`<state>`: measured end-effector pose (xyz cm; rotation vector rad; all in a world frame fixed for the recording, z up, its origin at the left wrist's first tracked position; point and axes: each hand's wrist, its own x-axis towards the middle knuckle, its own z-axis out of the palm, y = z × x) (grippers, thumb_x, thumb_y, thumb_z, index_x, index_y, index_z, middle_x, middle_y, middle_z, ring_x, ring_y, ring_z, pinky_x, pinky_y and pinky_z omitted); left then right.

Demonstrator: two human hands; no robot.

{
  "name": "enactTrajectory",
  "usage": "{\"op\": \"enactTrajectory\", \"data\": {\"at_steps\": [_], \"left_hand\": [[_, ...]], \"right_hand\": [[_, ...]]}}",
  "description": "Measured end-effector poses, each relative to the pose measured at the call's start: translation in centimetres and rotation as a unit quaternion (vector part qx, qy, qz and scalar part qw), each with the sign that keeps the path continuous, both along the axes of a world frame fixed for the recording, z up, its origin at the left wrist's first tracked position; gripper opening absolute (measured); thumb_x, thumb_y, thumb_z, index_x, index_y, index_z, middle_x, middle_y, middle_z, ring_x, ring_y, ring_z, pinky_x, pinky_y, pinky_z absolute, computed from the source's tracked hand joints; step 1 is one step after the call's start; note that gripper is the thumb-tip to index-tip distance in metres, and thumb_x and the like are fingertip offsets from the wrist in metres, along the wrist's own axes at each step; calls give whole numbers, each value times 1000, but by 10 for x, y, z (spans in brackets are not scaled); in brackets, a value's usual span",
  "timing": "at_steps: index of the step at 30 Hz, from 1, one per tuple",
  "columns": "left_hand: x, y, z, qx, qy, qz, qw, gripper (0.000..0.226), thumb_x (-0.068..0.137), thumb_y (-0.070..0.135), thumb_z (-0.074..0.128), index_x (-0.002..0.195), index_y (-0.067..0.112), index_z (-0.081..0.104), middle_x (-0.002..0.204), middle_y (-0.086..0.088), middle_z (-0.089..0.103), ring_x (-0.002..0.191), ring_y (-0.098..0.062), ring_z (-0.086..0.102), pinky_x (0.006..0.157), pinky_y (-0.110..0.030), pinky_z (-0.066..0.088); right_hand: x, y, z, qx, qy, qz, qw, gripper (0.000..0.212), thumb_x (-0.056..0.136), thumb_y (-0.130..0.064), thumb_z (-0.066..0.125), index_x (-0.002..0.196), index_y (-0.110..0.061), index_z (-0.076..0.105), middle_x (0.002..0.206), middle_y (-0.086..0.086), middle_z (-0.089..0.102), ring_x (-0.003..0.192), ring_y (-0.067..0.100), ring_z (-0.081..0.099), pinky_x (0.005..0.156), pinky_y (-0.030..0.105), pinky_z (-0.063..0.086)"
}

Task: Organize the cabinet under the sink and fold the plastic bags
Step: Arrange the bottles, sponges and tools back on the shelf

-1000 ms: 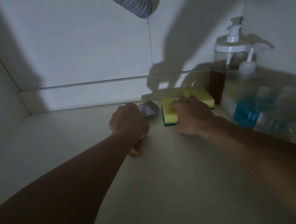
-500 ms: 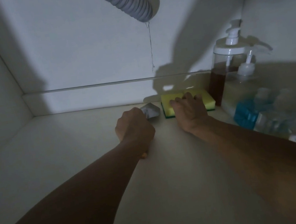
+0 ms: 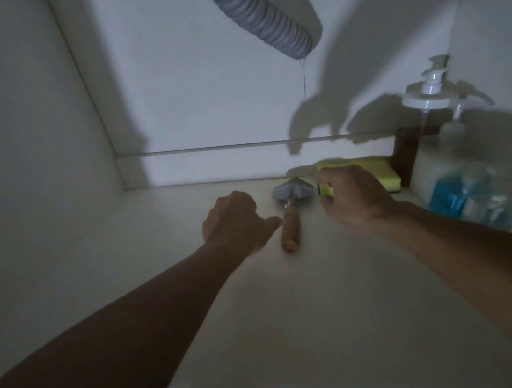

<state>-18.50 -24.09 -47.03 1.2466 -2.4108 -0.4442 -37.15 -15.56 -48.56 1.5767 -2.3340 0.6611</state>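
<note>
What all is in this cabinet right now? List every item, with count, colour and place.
scraper tool: 1, grey head with wooden handle, lying on the cabinet floor between the two hands, head toward the back wall
sponges: 2, yellow with green undersides, at the back right, partly behind the right hand
pump bottle: 1, clear with white pump and brown liquid, back right corner
blue-liquid bottle: 1, clear, by the right wall, blurred
drain hose: 1, grey ribbed, hanging from above
cabinet floor: 1, pale, dimly lit
left hand: 1, curled, beside the tool's handle, holding nothing
right hand: 1, fingers curled loosely by the nearer sponge
</note>
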Motion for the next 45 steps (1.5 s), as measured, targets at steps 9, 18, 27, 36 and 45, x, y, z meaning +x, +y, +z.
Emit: {"op": "enactTrajectory", "data": {"at_steps": [9,18,27,36,45], "left_hand": [[185,23,36,131,-151,-18,980,34,77,36,78,100,11,73,97,-2,72,88,-19,69,79,-32,57],[382,46,-4,268,-268,53,924,41,80,28,76,116,9,67,116,-6,64,104,-25,63,86,-37,56],[481,57,-120,262,-268,180,910,54,79,34,76,122,7,58,123,-7,59,108,-21,59,92,-30,50],[509,82,-206,213,-236,267,910,21,87,15,56,107,18,59,93,2,57,79,-13,53,68,-23,48],[520,87,-202,180,-186,276,926,18,86,12,55,96,25,64,88,4,62,76,-12,57,65,-23,44]], "right_hand": [[169,4,81,200,-24,206,958,25,80,-28,72,104,-22,71,98,-10,70,88,6,59,77,20,45],[353,-5,65,375,-51,342,860,25,81,-27,76,104,-18,70,97,1,72,69,14,70,64,28,61],[464,-28,-82,448,-269,217,825,31,88,-20,68,111,-1,62,92,15,70,71,25,70,65,34,62],[510,-76,-169,296,-636,46,711,38,93,-13,64,127,1,53,94,14,58,66,21,54,44,26,50],[526,-71,-171,234,-722,31,651,24,90,0,64,113,8,61,104,22,68,68,26,70,44,31,54]]}}
